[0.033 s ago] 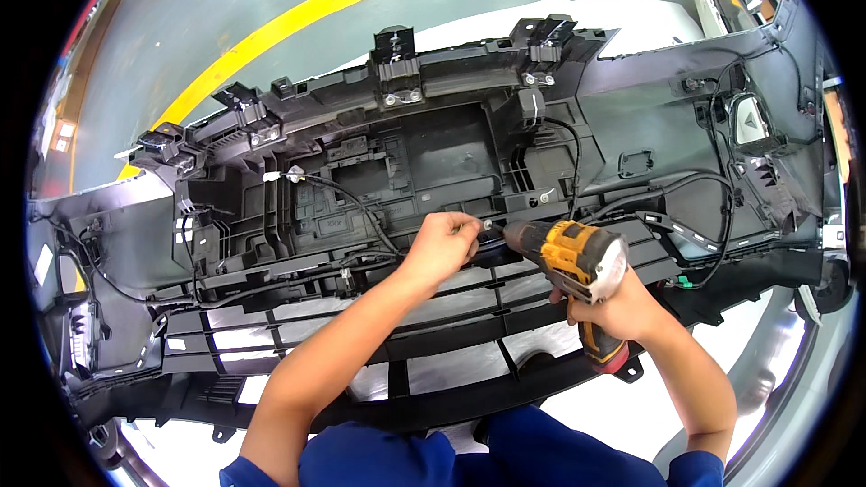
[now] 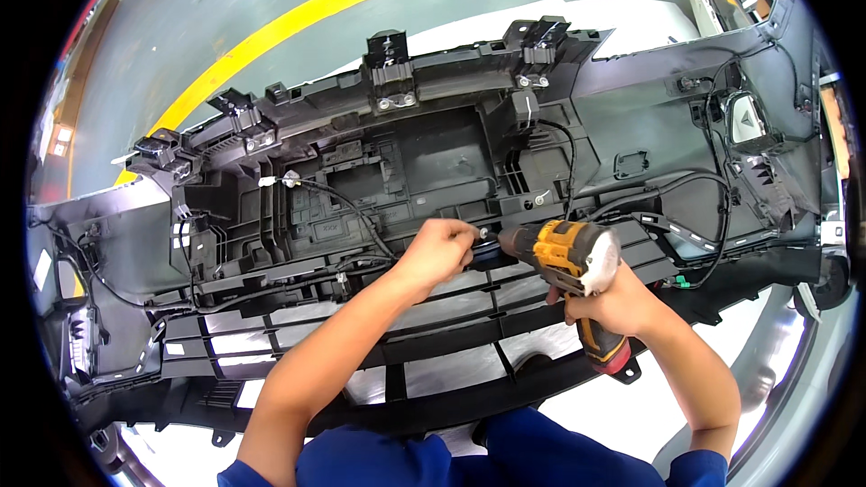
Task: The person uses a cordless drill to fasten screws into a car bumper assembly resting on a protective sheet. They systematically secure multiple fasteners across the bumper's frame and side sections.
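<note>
My right hand is wrapped round the grip of a yellow and black cordless drill, its nose pointing left. My left hand is closed, thumb and fingers pinched at a small silver screw. The screw sits just left of the drill's nose; whether the bit touches it I cannot tell. Both hands are over the lower edge of the recessed middle section of a large black car bumper, just above its slatted grille.
Black wiring cables run along the bumper, with a white connector at left and a green connector at right. Several brackets stand up on its far edge. A yellow line curves across the grey floor beyond.
The view has shifted slightly. The drill's nose and my left fingertips sit a little lower in the picture; both hands keep their grips.
</note>
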`<action>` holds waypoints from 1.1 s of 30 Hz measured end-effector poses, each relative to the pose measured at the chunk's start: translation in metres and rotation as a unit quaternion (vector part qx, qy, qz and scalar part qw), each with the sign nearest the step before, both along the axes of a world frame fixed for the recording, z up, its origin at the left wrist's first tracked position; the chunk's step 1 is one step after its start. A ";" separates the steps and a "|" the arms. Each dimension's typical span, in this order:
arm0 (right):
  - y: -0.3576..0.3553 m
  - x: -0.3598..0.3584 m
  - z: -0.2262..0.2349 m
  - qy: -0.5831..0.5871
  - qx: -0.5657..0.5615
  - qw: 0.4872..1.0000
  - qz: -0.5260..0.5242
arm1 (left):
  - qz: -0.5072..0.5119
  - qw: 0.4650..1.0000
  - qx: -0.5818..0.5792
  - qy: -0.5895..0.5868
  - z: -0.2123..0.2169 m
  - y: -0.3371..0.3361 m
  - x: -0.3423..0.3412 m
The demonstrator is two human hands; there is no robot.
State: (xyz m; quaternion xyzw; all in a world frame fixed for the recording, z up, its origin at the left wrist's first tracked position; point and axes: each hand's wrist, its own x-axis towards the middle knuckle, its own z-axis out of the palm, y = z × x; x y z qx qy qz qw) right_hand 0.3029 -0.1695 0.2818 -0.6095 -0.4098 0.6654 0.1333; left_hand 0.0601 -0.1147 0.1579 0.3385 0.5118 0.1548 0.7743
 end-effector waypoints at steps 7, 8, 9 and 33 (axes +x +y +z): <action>0.032 0.000 -0.001 -0.015 -0.084 0.996 0.015 | -0.101 0.991 -0.083 0.005 0.005 -0.001 0.007; 0.036 0.001 -0.001 -0.021 -0.090 0.995 0.026 | -0.120 0.990 -0.078 0.008 0.004 0.000 0.008; 0.039 0.000 -0.001 -0.025 -0.098 0.994 0.039 | -0.129 0.989 -0.067 0.017 0.002 -0.001 0.009; 0.032 -0.054 -0.003 -0.282 0.031 0.931 0.229 | -0.310 0.835 0.376 0.256 -0.002 -0.039 -0.007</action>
